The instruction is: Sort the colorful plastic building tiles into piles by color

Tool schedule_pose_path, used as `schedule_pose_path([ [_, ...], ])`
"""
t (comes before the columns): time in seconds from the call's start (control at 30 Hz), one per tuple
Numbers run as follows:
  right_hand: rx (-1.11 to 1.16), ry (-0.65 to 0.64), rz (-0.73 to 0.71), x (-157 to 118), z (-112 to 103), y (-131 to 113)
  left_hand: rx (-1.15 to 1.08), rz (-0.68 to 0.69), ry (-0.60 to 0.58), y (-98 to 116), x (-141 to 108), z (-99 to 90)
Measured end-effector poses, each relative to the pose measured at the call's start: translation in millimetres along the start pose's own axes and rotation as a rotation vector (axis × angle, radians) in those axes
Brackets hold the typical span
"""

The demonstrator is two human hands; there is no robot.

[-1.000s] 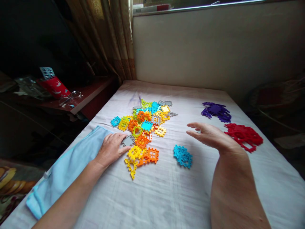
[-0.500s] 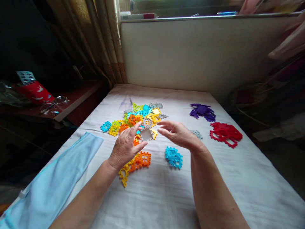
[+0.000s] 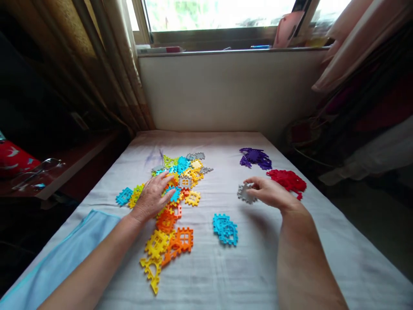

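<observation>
My right hand point(image 3: 269, 192) pinches a flat grey interlocking toy tile point(image 3: 247, 193) with notched edges, above the sheet on the right. Whether another grey tile lies beneath it I cannot tell. Over the mixed pile of tiles, my left hand point(image 3: 154, 194) is open with its fingers spread, covering part of the pile. A turquoise tile point(image 3: 174, 194) shows at its fingertips, and a grey window-shaped tile point(image 3: 185, 182) lies just beyond. Yellow tiles point(image 3: 156, 242) and orange tiles point(image 3: 184, 239) stretch from the pile toward me.
Separate heaps of turquoise tiles point(image 3: 225, 230), purple tiles point(image 3: 255, 158) and red tiles point(image 3: 288, 182) lie on the white sheet point(image 3: 206, 280). A light blue cloth point(image 3: 69, 252) lies at the left edge. Eyeglasses point(image 3: 43, 170) rest on a side table.
My right hand has moved right, away from the pile, with the grey tile. My left hand stays over the pile. The view has tilted up and turned right, showing more of the window.
</observation>
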State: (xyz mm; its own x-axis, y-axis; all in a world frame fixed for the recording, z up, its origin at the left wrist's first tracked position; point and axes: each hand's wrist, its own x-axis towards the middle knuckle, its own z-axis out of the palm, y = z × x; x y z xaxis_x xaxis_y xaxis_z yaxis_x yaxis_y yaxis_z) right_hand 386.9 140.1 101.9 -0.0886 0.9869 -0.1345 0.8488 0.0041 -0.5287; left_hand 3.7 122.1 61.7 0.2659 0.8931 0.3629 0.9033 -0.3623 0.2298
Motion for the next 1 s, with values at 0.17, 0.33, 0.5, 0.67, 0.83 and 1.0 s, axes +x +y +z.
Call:
schedule_pose_path([
  [0.17,-0.076,-0.061,0.121,0.0,-2.8,14.6,0.092,-0.03,-0.115,-21.8,53.6,-1.7],
  [0.33,-0.215,0.11,0.098,-0.4,-6.5,11.4,0.157,-0.143,-0.327,-9.8,125.2,16.3],
  [0.5,-0.145,0.113,0.054,-1.8,-6.2,-1.2,0.159,-0.161,-0.384,17.7,181.8,54.9],
  [0.67,-0.101,0.034,0.018,0.2,2.9,-11.8,0.161,-0.18,-0.503,38.9,208.9,86.2],
  [0.83,-0.091,0.011,0.008,0.0,3.8,-16.8,0.161,-0.082,-0.587,47.5,190.9,81.4],
  [1.0,-0.117,0.009,-0.055,2.7,10.2,-28.0,0.15,0.074,-0.615,55.0,146.4,55.2],
])
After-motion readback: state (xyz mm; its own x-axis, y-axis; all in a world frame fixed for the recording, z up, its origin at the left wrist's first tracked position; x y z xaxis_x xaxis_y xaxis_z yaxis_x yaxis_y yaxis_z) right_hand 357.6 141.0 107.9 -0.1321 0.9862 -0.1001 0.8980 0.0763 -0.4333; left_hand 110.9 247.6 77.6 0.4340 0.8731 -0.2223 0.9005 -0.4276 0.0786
